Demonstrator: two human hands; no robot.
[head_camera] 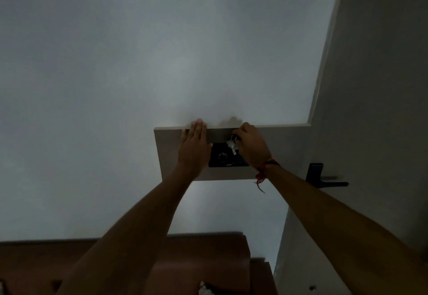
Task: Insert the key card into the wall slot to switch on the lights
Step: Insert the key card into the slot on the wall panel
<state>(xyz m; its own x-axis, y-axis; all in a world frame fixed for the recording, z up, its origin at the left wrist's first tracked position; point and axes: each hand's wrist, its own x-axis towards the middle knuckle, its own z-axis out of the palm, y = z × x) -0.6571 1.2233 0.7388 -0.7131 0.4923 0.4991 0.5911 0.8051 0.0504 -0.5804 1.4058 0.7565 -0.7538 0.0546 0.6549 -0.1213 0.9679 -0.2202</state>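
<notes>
a: key card (232, 144): a pale tag is seen hanging from the right hand (251, 146), with a dark ring above it. whether a flat card is also held cannot be told in this dim light.

b: and the slot?

a: a black control panel (228, 157) is set in a pale wall plate (170, 151). a round dial (222, 156) is seen on it; the slot itself cannot be made out. it is judged to lie under or just beside the right hand.

b: how are the hands set?

a: the right hand is closed, fingers curled tight on the tag's ring, at about two o'clock from the dial. the left hand (194, 146) is laid flat on the plate, fingers together and straight, pointing to twelve o'clock, at nine o'clock from the panel. nothing is held in it.

b: what is the coming move turned on?

a: the tag hangs with its long axis near upright, touching the panel's top edge at one o'clock from the dial. the right hand is the nearer one. no light is seen on, so insertion is judged not yet done. a door handle (324, 178) is seen at four o'clock, well apart.
</notes>
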